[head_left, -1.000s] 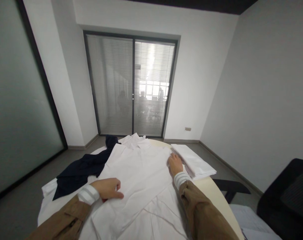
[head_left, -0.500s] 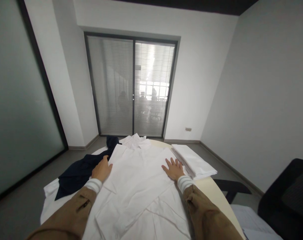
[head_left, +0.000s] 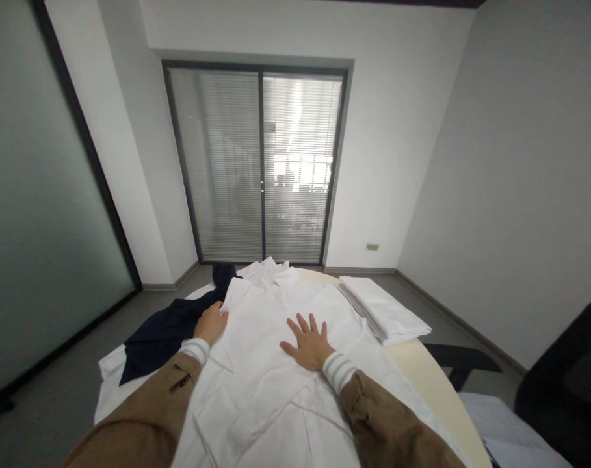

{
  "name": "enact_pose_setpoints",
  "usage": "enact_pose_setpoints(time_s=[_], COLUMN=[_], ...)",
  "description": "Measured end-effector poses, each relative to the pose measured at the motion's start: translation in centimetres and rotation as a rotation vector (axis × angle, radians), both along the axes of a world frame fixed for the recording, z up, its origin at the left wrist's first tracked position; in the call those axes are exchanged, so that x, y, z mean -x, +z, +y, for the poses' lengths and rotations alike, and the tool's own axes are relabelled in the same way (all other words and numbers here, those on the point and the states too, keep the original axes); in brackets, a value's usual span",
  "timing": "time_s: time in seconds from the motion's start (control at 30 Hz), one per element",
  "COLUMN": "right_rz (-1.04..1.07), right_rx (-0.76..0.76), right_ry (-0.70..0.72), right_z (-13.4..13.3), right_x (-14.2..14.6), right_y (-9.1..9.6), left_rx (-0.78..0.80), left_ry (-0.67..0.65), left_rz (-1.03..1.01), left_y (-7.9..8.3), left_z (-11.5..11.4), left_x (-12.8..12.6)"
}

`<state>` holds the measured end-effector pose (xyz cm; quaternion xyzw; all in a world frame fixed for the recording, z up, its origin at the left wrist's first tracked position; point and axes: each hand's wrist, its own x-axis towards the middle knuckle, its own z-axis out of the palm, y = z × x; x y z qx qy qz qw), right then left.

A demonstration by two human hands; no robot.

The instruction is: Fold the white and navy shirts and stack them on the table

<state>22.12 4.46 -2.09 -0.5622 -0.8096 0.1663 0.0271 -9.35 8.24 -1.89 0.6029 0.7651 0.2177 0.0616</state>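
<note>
A white shirt (head_left: 256, 364) lies spread along the table, its collar end at the far side and its surface lightly wrinkled. My right hand (head_left: 309, 344) rests flat on the middle of it, fingers spread and holding nothing. At the shirt's left edge, my left hand (head_left: 211, 323) has its fingers bent and closed around the fabric; the fingertips are partly hidden. Beside that hand lies a dark navy garment (head_left: 163, 331), on top of another white cloth (head_left: 110, 364). To the right of the shirt sits a folded white stack of cloth (head_left: 385, 309).
The pale round table (head_left: 422, 374) shows its rim on the right. A black chair (head_left: 568, 383) with an armrest stands there, near a pale grey-white item (head_left: 504, 429). Beyond the table are glass doors with blinds (head_left: 217, 162) and a frosted glass panel (head_left: 41, 214).
My right hand has slid left from the shirt's right side to its middle, still flat. My left hand stays at the left edge, its thumb and fingers closer together. The view has shifted slightly.
</note>
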Motion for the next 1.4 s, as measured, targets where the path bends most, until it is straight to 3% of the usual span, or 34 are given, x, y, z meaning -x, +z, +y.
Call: enact_pose_setpoints(time_s=[0.2,0.27,0.43,0.53,0.6,0.77,1.17,1.4], right_rz=[-0.018,-0.005,0.125,0.145,0.174,0.254,0.236,0.318], right_rx=[0.071,0.032,-0.108,-0.166,-0.231,-0.249,-0.201,-0.2], right_ry=[-0.118,-0.121,0.163,0.177,0.2,0.481,0.488,0.452], right_z=[-0.2,-0.3,-1.6,-2.4,-2.8,-3.4,-3.5,-3.6], right_x=[0.8,1.6,3.5,3.8,3.7,3.4,3.5,3.6], right_y=[1.0,1.4,0.5,-0.2,-0.1,0.8,0.7,0.7], left_rx=[-0.02,0.0,0.092,0.147,0.177,0.197,0.036,0.017], left_ry=[0.0,-0.002,-0.032,-0.045,-0.052,-0.075,-0.335,-0.354], left_rz=[-0.009,-0.009,-0.005,0.008,0.018,0.031,-0.057,-0.094], left_y=[0.6,0.9,1.1,1.2,1.3,2.3,5.8,5.4], left_z=[-0.1,0.0,-0.2,-0.5,-0.8,-1.4,-2.2,-1.9], left_x=[-0.4,-0.7,-1.0,-1.0,-0.8,-0.5,-4.4,-7.8])
